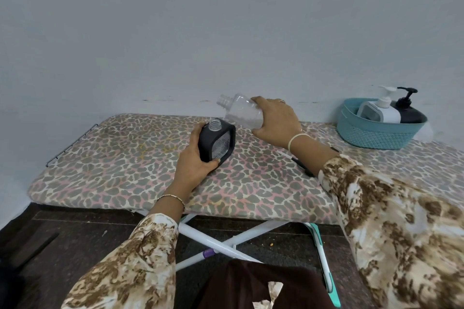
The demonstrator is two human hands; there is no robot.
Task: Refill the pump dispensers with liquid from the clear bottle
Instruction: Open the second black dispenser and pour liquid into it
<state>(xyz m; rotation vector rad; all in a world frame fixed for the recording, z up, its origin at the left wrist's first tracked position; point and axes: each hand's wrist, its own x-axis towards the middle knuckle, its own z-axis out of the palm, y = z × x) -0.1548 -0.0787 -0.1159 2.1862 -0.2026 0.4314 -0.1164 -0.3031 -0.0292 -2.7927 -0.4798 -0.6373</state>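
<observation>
A black dispenser bottle (218, 142) with a clear window stands tilted on the ironing board (125, 170), its pump off and its clear neck open. My left hand (194, 158) grips its left side and base. My right hand (275, 123) holds the clear bottle (242, 111) by its base, tipped sideways with its uncapped mouth pointing left and slightly up, above and behind the dispenser's neck. A little liquid lies in the clear bottle's lower side. A black pump tube (302, 165) lies on the board under my right wrist.
A teal basket (376, 133) at the board's far right holds a white pump dispenser (385, 110), a black pump dispenser (409, 110) and a grey-framed one. A pale wall rises right behind the board. White crossed legs and dark floor show below.
</observation>
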